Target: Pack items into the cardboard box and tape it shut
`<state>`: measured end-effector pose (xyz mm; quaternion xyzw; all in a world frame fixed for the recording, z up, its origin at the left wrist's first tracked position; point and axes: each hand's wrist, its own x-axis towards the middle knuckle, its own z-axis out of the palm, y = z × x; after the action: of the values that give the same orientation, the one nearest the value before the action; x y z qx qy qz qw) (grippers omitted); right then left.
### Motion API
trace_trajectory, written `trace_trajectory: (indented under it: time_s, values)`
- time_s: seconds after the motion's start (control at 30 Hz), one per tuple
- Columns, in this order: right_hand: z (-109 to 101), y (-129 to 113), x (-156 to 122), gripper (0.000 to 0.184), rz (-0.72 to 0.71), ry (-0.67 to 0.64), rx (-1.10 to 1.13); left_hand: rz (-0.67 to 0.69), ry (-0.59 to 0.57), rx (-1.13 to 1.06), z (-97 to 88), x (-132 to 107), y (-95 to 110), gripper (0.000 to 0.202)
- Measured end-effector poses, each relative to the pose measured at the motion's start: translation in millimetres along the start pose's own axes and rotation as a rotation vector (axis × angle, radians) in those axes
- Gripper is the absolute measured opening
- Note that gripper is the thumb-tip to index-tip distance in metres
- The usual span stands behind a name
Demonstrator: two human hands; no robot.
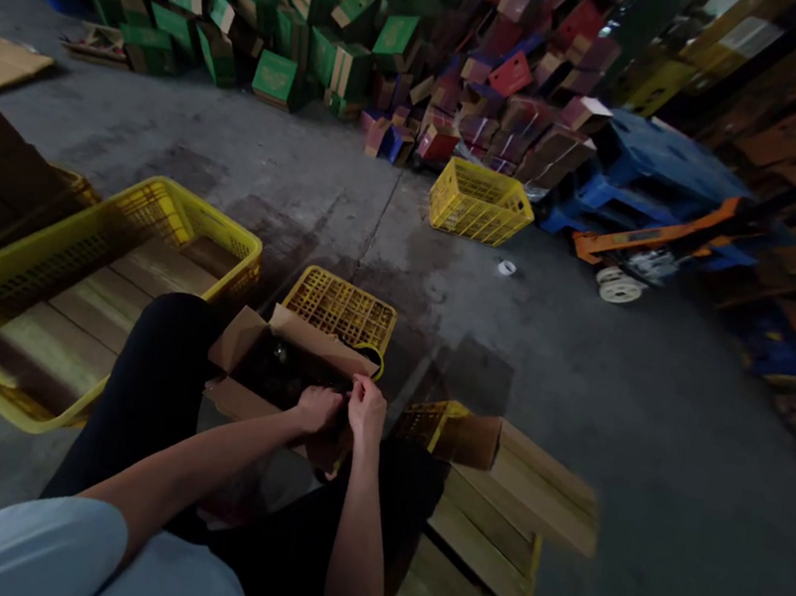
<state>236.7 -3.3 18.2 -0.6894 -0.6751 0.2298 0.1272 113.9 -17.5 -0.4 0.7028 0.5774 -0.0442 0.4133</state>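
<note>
An open cardboard box [241, 402] with raised flaps sits between my knees, beside an upturned yellow crate [341, 304]. Dark contents with a few shiny spots lie inside it, too dim to name. My left hand [318, 410] reaches over the box's near side, fingers curled at its right end; whatever they grip is hidden. Close beside it, my right hand [366, 408] is pinched at the right end of the box, near the flap's corner. I cannot make out what lies between its fingertips.
At my left stands a large yellow crate [254, 250] holding flat-topped cardboard boxes. Another crate of cardboard boxes [464, 591] is at my right. Ahead are a yellow basket [480, 205], a white roll [506, 268], blue pallets [668, 165], an orange pallet jack [670, 230] and piled green boxes [276, 75].
</note>
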Motion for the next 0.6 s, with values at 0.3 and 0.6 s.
trace_trajectory:
  time_s: [0.3,0.6]
  values:
    - [3.2,-2.7,-9.6,0.046,-0.111,-0.153,-0.118,0.112,-0.022,-0.477,-38.6,1.4,-88.6,0.022]
    - [29.5,-17.3,-18.8,0.066,-0.232,-0.298,-0.321,0.007,-0.009,-0.937,-41.9,-10.8,-105.8,0.024]
